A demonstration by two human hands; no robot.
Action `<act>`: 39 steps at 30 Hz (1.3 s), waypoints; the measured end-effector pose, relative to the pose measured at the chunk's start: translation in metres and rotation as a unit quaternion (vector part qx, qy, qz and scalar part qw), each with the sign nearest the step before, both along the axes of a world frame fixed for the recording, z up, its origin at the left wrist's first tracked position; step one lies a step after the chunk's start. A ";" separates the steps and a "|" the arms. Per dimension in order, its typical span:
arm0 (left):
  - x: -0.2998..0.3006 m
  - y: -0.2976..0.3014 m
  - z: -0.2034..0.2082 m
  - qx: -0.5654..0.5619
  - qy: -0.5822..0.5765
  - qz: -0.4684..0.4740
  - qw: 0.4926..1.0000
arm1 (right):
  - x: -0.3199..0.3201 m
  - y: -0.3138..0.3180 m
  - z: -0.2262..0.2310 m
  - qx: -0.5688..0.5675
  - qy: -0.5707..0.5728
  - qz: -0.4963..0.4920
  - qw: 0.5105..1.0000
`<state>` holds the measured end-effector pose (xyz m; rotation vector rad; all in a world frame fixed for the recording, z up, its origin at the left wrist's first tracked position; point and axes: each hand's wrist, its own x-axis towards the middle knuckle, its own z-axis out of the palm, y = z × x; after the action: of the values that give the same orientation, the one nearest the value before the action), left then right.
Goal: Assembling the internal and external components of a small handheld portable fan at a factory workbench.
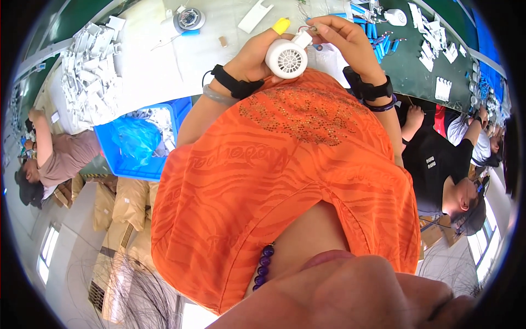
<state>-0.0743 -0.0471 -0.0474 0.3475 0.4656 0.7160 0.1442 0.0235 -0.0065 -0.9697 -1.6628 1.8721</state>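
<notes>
L fingers grip wht fan, R fingers pinch wires, at grn bench w/ wht sheet, co-workers both sides.

- A white fan unit, its casing rounded and smooth, is held at the upper centre of the frame.
- The round grille faces the camera, its slim ribs spreading from a plain central disc to the rim, dark gaps showing between them.
- A short, narrow white neck rises from the head, tilted toward the frame's upper right.
- Thin reddish wire shows at the neck's upper end; its far end is too small to make out.
</notes>
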 end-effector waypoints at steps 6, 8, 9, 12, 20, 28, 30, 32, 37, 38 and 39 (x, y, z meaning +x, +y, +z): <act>0.000 0.000 -0.003 -0.029 0.035 0.023 0.999 | 0.001 -0.001 0.001 -0.043 0.024 -0.006 0.999; 0.001 0.000 -0.002 -0.033 0.041 0.021 0.998 | 0.002 -0.001 0.001 -0.044 0.025 -0.008 0.999; 0.002 0.001 -0.001 -0.037 0.046 0.020 0.998 | 0.002 -0.001 0.000 -0.045 0.026 -0.009 0.999; -0.001 0.000 -0.002 -0.009 0.027 0.001 1.000 | 0.003 -0.002 -0.003 -0.049 0.025 -0.008 0.998; 0.002 0.001 0.004 -0.012 0.036 -0.009 0.999 | 0.005 -0.003 -0.008 -0.068 0.019 -0.023 0.997; 0.004 0.002 0.007 -0.026 0.046 -0.014 0.999 | 0.009 -0.002 -0.010 -0.086 0.010 -0.004 0.996; 0.005 0.001 0.008 -0.028 0.055 -0.012 0.998 | 0.009 -0.002 -0.009 -0.087 0.011 -0.004 0.996; 0.004 0.001 0.007 -0.023 0.048 -0.013 0.999 | 0.010 -0.002 -0.011 -0.097 0.023 -0.013 0.995; 0.004 0.000 0.006 -0.022 0.062 -0.007 0.998 | 0.012 -0.003 -0.013 -0.105 0.026 -0.025 0.994; 0.003 0.000 0.004 -0.016 0.049 -0.013 0.999 | 0.012 -0.003 -0.014 -0.108 0.025 -0.024 0.993; 0.002 -0.001 0.003 -0.010 0.036 -0.018 0.999 | 0.013 -0.004 -0.014 -0.112 0.025 -0.023 0.993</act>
<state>-0.0722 -0.0480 -0.0443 0.3628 0.5337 0.6650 0.1568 0.0197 -0.0204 -1.0308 -1.4122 2.0663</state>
